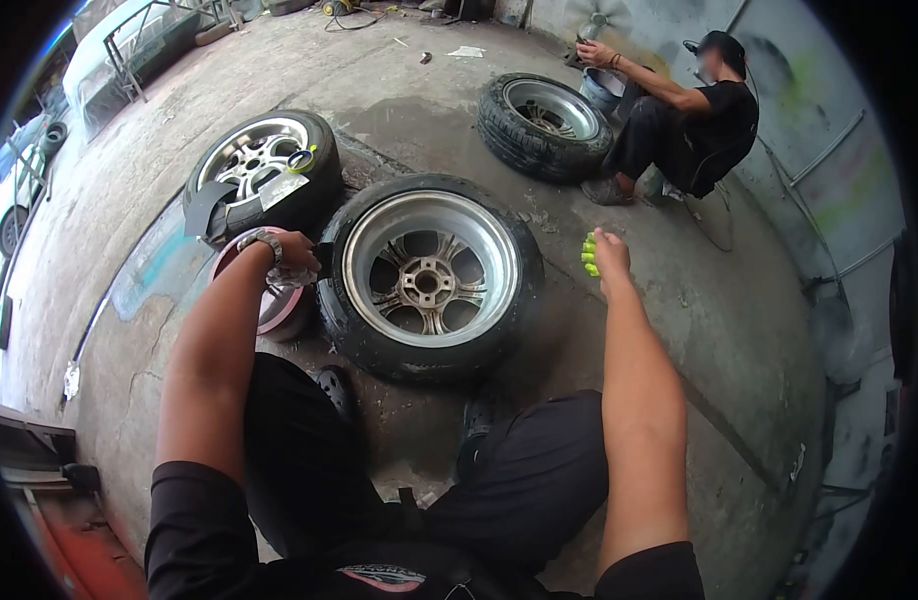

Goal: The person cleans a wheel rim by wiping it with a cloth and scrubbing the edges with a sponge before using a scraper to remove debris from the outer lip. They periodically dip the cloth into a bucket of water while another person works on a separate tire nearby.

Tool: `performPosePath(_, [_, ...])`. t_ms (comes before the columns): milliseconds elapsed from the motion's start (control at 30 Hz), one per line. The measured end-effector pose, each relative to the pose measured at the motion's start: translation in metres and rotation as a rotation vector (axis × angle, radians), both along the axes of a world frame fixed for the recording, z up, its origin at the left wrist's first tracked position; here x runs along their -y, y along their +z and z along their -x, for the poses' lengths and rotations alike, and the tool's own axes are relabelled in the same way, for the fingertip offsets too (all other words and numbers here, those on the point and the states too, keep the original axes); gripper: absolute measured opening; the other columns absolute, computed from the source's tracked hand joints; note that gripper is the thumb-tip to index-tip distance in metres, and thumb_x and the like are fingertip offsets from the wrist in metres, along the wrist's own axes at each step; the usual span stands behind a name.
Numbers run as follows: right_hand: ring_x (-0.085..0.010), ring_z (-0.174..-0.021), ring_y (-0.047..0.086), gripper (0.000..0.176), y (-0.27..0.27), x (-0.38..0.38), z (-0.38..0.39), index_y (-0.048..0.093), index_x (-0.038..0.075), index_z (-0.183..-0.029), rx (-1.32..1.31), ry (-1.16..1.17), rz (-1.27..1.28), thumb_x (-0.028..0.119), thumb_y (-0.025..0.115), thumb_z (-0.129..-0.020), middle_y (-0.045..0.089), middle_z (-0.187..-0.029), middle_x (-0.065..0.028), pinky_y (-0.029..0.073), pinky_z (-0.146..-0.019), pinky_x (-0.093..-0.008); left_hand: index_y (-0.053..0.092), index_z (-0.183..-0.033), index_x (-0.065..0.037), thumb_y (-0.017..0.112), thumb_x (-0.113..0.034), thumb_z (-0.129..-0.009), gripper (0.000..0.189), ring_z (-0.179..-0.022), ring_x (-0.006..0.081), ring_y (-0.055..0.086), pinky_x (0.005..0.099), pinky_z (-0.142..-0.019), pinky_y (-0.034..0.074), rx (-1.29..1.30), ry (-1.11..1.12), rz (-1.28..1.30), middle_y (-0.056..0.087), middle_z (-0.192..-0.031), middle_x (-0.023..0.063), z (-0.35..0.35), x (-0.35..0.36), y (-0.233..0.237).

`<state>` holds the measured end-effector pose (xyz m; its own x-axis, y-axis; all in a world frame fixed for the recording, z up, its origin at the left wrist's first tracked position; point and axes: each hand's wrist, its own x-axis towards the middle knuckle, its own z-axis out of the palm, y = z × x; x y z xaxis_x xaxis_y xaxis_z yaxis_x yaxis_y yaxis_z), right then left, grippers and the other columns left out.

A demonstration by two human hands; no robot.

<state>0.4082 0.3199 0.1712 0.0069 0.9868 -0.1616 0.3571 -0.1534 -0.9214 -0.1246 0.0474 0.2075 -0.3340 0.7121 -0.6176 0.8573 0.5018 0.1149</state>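
Between my feet and the far wheels lies a tire on a silver alloy wheel (427, 285), its open back face up. My left hand (297, 257) is closed at the tire's left edge, over a pink bucket (279, 318), with a small dark piece of sandpaper (325, 261) at its fingertips. To the right of the tire, my right hand (611, 257) hangs in the air, fingers curled in. Bright yellow-green wraps (590, 255) show on those fingers. What the curled right hand holds, if anything, is hidden.
Behind my left hand, another wheel (254, 160) carries dark sheets (211, 208) and a yellow tape roll (301, 159). Far right, a person (714, 120) sits by a third wheel (544, 120) and a bucket (603, 88). A fan (596, 22) stands behind.
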Motion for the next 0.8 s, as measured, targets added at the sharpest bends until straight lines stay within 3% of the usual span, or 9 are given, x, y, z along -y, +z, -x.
performPosePath(367, [-0.0132,-0.079,0.065,0.033,-0.002,0.001,0.001,0.068,0.003,-0.115,0.145,-0.002,-0.036,0.034,0.061,-0.107,0.069,-0.093,-0.0032,0.051,-0.07,-0.0313,0.065,-0.139,-0.004,0.078,-0.048,-0.085,0.071,-0.12,0.0324,0.069,0.0424,-0.104,0.052,0.067,-0.007,-0.026,0.072,-0.13,0.0184,0.01,0.003,-0.018])
performPosePath(467, [-0.0138,-0.084,0.065,0.035,0.003,0.006,0.005,0.068,0.001,-0.119,0.141,-0.034,-0.023,0.034,0.062,-0.106,0.071,-0.098,-0.0042,0.051,-0.074,-0.0313,0.061,-0.144,-0.002,0.081,-0.048,-0.081,0.081,-0.117,0.0316,0.072,0.0421,-0.103,0.056,0.05,-0.059,0.037,0.072,-0.13,0.0181,0.015,-0.005,-0.026])
performPosePath(567, [-0.0166,-0.09,0.068,0.041,0.005,0.007,0.004,0.067,0.002,-0.122,0.105,-0.003,0.027,0.04,0.057,-0.108,0.073,-0.103,-0.0069,0.052,-0.078,-0.0325,0.065,-0.139,-0.001,0.08,-0.046,-0.082,0.074,-0.112,0.0313,0.074,0.0426,-0.099,0.057,0.061,-0.039,-0.032,0.074,-0.126,0.0177,0.014,-0.002,-0.027])
performPosePath(667, [-0.021,-0.088,0.071,0.059,0.006,0.008,0.004,0.068,0.004,-0.118,-0.163,-0.027,0.135,0.058,0.045,-0.108,0.075,-0.099,-0.0102,0.054,-0.08,-0.0348,0.068,-0.134,-0.001,0.08,-0.045,-0.082,0.07,-0.109,0.0309,0.074,0.043,-0.097,0.058,0.074,-0.054,0.0,0.075,-0.123,0.0172,0.011,-0.002,-0.022])
performPosePath(800, [-0.0259,-0.096,0.071,0.082,0.023,0.014,0.006,0.061,0.007,-0.13,-0.296,-0.017,0.191,0.075,0.025,-0.104,0.075,-0.112,-0.0133,0.054,-0.085,-0.0423,0.071,-0.128,0.0,0.08,-0.044,-0.082,0.064,-0.104,0.0304,0.075,0.0428,-0.093,0.059,0.097,-0.022,-0.032,0.077,-0.116,0.0167,0.008,0.0,-0.019])
